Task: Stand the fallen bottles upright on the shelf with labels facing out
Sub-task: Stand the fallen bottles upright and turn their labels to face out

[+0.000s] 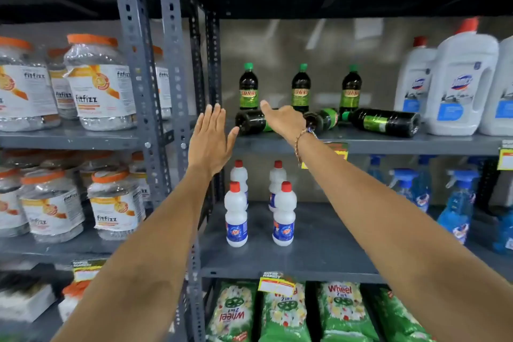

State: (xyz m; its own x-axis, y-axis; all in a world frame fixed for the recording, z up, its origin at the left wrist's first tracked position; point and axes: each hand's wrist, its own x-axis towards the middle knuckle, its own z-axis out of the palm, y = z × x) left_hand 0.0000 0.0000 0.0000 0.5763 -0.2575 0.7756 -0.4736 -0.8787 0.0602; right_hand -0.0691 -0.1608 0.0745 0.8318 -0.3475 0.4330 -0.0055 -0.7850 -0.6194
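Three dark bottles with green caps and green labels stand upright at the back of the grey shelf (402,144): left (248,89), middle (300,90), right (350,90). In front of them three more lie on their sides: a left fallen bottle (248,123), a middle fallen bottle (326,119) and a right fallen bottle (385,121). My right hand (286,119) rests over the left fallen bottle with the thumb spread; its fingers are hidden behind the hand. My left hand (211,141) is flat with fingers apart, its thumb by that bottle's base, holding nothing.
Large white jugs (460,86) stand right of the bottles. A grey slotted upright post (172,64) borders the shelf's left side, with orange-lidded jars (97,83) beyond it. Small white red-capped bottles (236,214) and blue spray bottles (455,203) fill the shelf below.
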